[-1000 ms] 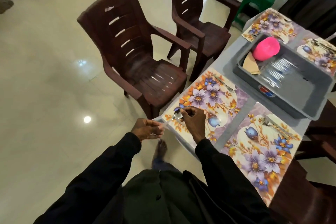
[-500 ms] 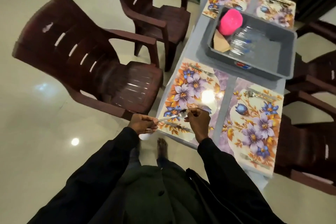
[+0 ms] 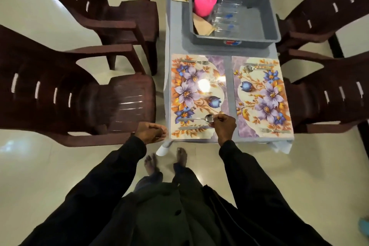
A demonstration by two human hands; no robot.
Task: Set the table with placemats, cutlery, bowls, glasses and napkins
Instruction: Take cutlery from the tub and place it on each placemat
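Your right hand (image 3: 224,127): fingers curled, pinching the spoon (image 3: 196,119) by its bowl end
Spoon: along the near edge of the near-left placemat (image 3: 191,94), just beyond the knife (image 3: 192,127)
Your left hand (image 3: 152,133): loosely curled, holding nothing, just left of that placemat
Grey tub (image 3: 259,40): far, holding pink bowl (image 3: 205,3), glasses (image 3: 225,16), napkins (image 3: 201,26)

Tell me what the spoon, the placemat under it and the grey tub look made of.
Spoon: likely polished steel; it is silvery, with a mirror-like bowl.
Placemat: probably glossy plastic or laminate; flat printed flowers with a bright lamp glare.
Grey tub: looks like matte moulded plastic; even colour, rounded rim, dull sheen.
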